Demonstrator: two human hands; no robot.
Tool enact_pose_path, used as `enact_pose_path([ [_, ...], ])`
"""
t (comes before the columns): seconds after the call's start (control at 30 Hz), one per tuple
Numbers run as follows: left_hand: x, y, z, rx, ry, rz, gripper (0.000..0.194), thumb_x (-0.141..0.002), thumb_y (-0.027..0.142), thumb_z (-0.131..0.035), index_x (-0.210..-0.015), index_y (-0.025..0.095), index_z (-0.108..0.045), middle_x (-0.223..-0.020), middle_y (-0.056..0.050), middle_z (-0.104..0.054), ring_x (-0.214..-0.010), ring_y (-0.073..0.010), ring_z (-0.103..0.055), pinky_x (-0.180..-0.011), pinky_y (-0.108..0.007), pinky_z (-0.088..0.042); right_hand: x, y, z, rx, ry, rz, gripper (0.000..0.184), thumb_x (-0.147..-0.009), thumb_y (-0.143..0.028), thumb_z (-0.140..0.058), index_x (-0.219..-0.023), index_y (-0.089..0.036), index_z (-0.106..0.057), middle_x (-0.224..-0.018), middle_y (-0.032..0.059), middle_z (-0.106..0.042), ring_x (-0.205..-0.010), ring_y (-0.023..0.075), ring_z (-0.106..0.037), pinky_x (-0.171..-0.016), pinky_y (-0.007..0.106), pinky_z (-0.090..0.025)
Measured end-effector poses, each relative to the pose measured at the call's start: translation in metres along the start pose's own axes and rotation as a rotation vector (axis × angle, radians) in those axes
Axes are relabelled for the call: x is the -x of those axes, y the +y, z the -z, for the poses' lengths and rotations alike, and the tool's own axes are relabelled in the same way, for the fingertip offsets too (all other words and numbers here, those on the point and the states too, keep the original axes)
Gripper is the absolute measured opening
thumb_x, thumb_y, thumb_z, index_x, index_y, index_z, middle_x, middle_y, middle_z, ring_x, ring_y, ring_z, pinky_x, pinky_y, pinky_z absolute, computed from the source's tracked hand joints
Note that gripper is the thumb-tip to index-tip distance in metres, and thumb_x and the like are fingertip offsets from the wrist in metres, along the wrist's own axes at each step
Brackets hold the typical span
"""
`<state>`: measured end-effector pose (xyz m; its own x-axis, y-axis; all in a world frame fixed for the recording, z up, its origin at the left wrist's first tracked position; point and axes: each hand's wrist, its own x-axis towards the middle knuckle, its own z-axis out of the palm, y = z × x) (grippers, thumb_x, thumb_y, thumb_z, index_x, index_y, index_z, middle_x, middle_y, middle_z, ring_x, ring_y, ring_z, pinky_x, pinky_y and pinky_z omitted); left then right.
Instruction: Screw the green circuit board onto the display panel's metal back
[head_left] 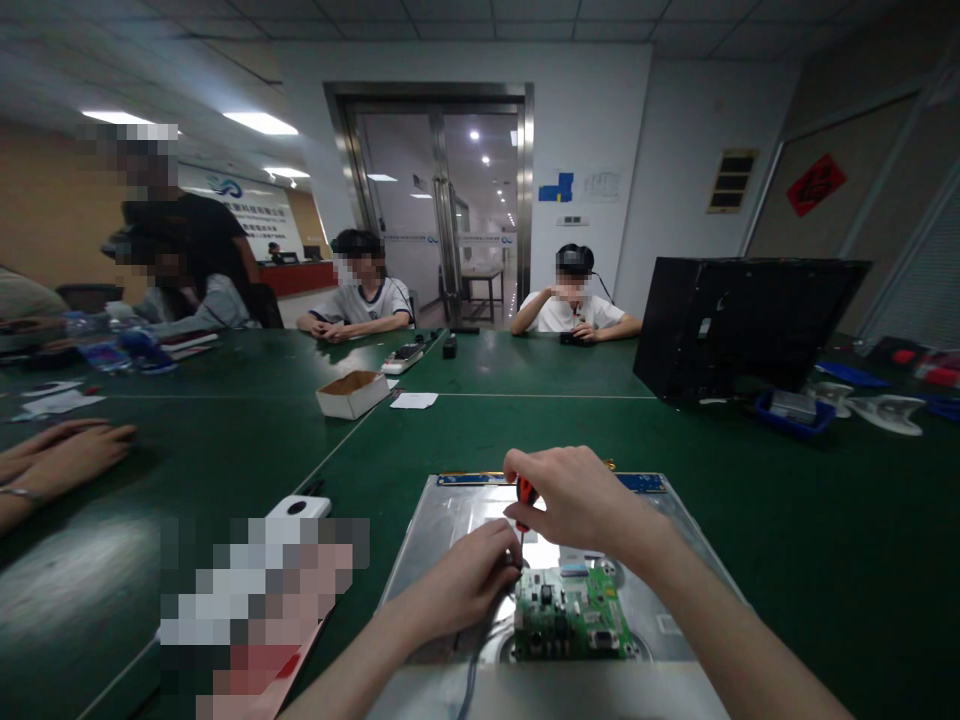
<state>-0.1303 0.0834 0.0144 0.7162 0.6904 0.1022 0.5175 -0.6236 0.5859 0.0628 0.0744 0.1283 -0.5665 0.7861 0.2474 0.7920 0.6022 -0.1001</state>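
Note:
My right hand [574, 500] is closed round the red and black handle of a screwdriver [527, 490], which points down at the upper left corner of a green circuit board [570, 615]. Close to the screwdriver's tip, my left hand [480, 572] has its fingers pressed together. What they pinch, if anything, is hidden. The circuit board lies on a flat silver metal panel [420, 540], and a narrow blue circuit strip [643, 484] runs along the panel's far edge. A grey cable [469, 670] passes below my left wrist.
A green table [495, 425] bears an open cardboard box [352, 395], a white power strip [300, 508] and a black monitor casing [735, 330]. At the right is a blue tray [796, 412]. Another person's hands [71, 455] rest at the left; several people are around the table.

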Motion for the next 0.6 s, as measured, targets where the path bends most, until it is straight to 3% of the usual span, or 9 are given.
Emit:
enact_pose_path([
  [0.17,-0.001,0.001,0.001,-0.006,-0.007,0.022,0.012,-0.088,0.008,-0.048,-0.090,0.019,-0.053,-0.100,-0.004,-0.059,-0.089,-0.0212,-0.054,-0.077,-0.031,-0.042,0.001,-0.002,0.001,0.009,-0.004,-0.003,0.025,-0.086,-0.039,-0.071,-0.096,-0.021,-0.056,-0.084,0.0025,-0.074,-0.072,0.0208,-0.067,-0.053,0.028,-0.022],
  [0.37,-0.002,-0.009,-0.004,0.041,0.019,-0.035,0.018,-0.086,0.008,-0.051,-0.099,0.020,-0.056,-0.105,-0.005,-0.061,-0.094,-0.0220,-0.056,-0.081,-0.033,-0.044,0.003,-0.005,0.001,-0.062,-0.003,0.033,0.021,-0.085,-0.023,-0.066,-0.103,-0.021,-0.055,-0.093,0.0021,-0.074,-0.077,0.0191,-0.067,-0.055,0.027,-0.027],
  [0.6,-0.002,-0.012,-0.006,0.015,0.011,-0.012,0.019,-0.086,0.008,-0.051,-0.099,0.020,-0.057,-0.104,-0.005,-0.062,-0.093,-0.0224,-0.057,-0.080,-0.033,-0.044,0.000,-0.005,-0.001,-0.027,0.001,-0.005,0.020,-0.086,-0.027,-0.067,-0.101,-0.021,-0.055,-0.088,0.0024,-0.074,-0.074,0.0207,-0.068,-0.053,0.028,-0.026],
])
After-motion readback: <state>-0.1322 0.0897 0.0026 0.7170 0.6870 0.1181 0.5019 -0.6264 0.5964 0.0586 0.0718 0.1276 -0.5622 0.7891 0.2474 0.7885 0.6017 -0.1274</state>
